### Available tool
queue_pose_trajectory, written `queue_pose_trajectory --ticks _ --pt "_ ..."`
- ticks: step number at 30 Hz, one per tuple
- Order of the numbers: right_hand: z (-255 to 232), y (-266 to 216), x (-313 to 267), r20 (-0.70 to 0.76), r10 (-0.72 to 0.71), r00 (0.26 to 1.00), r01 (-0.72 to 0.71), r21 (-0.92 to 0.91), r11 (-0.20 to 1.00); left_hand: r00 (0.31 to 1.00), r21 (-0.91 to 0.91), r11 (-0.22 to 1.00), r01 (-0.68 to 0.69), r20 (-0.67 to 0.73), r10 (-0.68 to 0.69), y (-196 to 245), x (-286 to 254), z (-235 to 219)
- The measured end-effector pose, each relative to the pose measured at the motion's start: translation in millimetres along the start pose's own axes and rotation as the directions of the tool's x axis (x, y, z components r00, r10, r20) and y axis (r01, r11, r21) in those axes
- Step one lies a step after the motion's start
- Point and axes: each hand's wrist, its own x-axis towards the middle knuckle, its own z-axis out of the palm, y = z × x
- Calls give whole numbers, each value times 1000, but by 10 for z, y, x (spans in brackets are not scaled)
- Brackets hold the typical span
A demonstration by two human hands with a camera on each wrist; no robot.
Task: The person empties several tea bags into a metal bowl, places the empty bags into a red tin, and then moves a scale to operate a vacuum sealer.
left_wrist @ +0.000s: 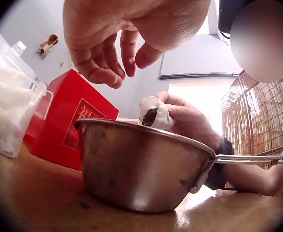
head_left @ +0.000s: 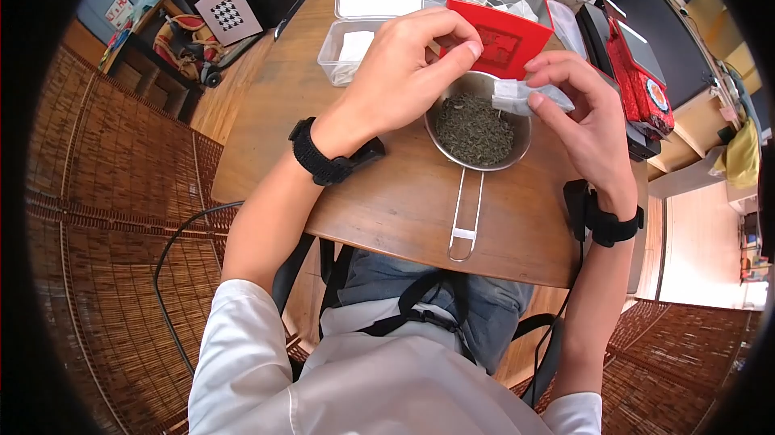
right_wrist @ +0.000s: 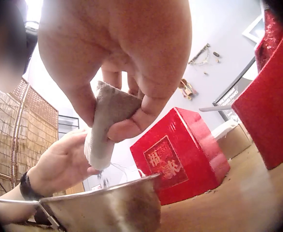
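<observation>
My right hand [head_left: 585, 108] pinches a small white tea bag [head_left: 517, 96] between thumb and fingers. The bag is tilted over a metal cup [head_left: 525, 143] with a long wire handle [head_left: 456, 229]. Dark bits show at the bag's mouth in the left wrist view, and in the right wrist view specks appear just below it. Dried tea leaves [head_left: 475, 130] cover the inside of the cup. Above the cup's far left rim hovers my left hand [head_left: 416, 68], its fingers [left_wrist: 100, 75] loosely bent and nothing seen between them.
Behind the cup stands a red box [head_left: 504, 35] holding white packets. To its left is a clear plastic container [head_left: 327, 52] of white bags, lid raised. Red items and a tablet [head_left: 642, 52] lie at the right edge of the wooden table [head_left: 371, 217].
</observation>
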Motion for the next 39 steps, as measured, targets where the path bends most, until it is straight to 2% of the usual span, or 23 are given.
queue_pose_trajectory --ticks 2,5,8,10,12,14,16,18,20,22,25,28,30,31,33,37,39 --pt "-2 -34 0 21 14 1000 -14 -5 1000 999 -31 999 -8 -34 7 2 11 14" --pt "22 -56 -4 -39 61 997 -60 22 998 998 -55 998 -10 -58 6 10 14 14" --pt "9 -10 0 -1 8 1000 -8 33 999 999 -39 999 3 -42 -5 16 11 16" --pt "-2 3 -3 9 -18 1000 19 -70 997 999 -32 999 9 -32 -10 17 9 27" --pt "18 23 3 -7 -51 999 50 -75 996 995 8 997 -72 -64 73 -4 16 34" --pt "21 12 -1 -21 -85 996 83 -79 993 994 -1 997 -82 -70 81 -17 14 43" --pt "-3 -43 -7 7 15 1000 -14 -95 995 993 -10 996 -91 -78 90 2 10 36" --pt "7 -60 4 -26 24 999 -27 -111 993 1000 54 999 -4 23 3 66 -5 -5" --pt "9 -52 5 -59 34 998 -41 -127 991 1000 69 998 -2 28 1 72 -9 -7" --pt "1 -23 13 -16 -65 998 63 -146 987 999 83 997 -2 34 -1 83 -8 -10" --pt "20 -33 19 -47 -90 995 83 -146 986 997 104 994 -10 71 3 113 -24 -2" --pt "68 -71 11 -61 -111 992 98 -183 978 991 19 999 -36 127 33 126 -34 34" --pt "107 -80 23 -62 -155 986 140 -206 969 972 28 985 -170 169 163 121 -36 66" --pt "119 -78 27 -61 -200 978 182 -228 957 972 27 985 -170 170 163 117 -35 85" --pt "129 -61 30 -52 -200 978 184 -223 957 955 81 961 -263 165 248 107 -36 115" --pt "146 -40 26 -42 -180 983 168 -209 963 949 98 958 -270 193 248 82 -45 124" --pt "146 -41 29 -51 -202 978 187 -214 959 969 83 977 -195 169 179 114 -59 131"
